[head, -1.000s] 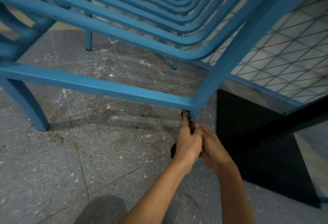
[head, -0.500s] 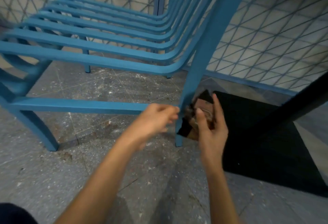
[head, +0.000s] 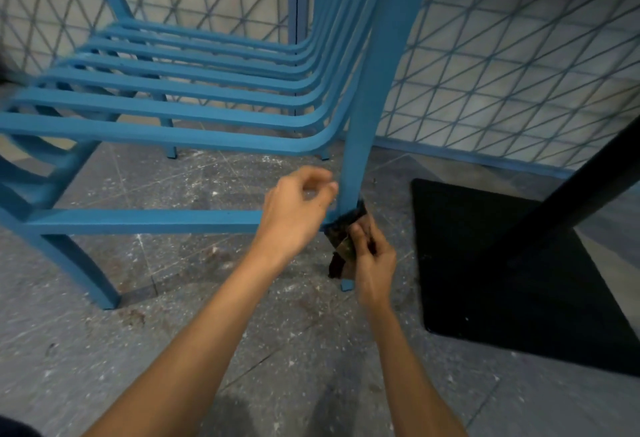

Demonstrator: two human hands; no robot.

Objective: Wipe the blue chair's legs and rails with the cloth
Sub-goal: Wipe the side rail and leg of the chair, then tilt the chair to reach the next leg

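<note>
While the right hand (head: 372, 260) pinched the limp dark cloth (head: 346, 228) around the rigid blue chair leg (head: 360, 145), the left hand (head: 294, 215) hovered loosely curled, holding nothing.

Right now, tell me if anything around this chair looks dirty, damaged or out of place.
The floor under the chair is dirty: reddish-brown stains and white specks near the low rail. The chair itself looks undamaged. The cloth sits against the leg.

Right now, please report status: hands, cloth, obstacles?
Right hand presses cloth on chair leg. Left hand loose, beside leg. Black table base close right.
</note>
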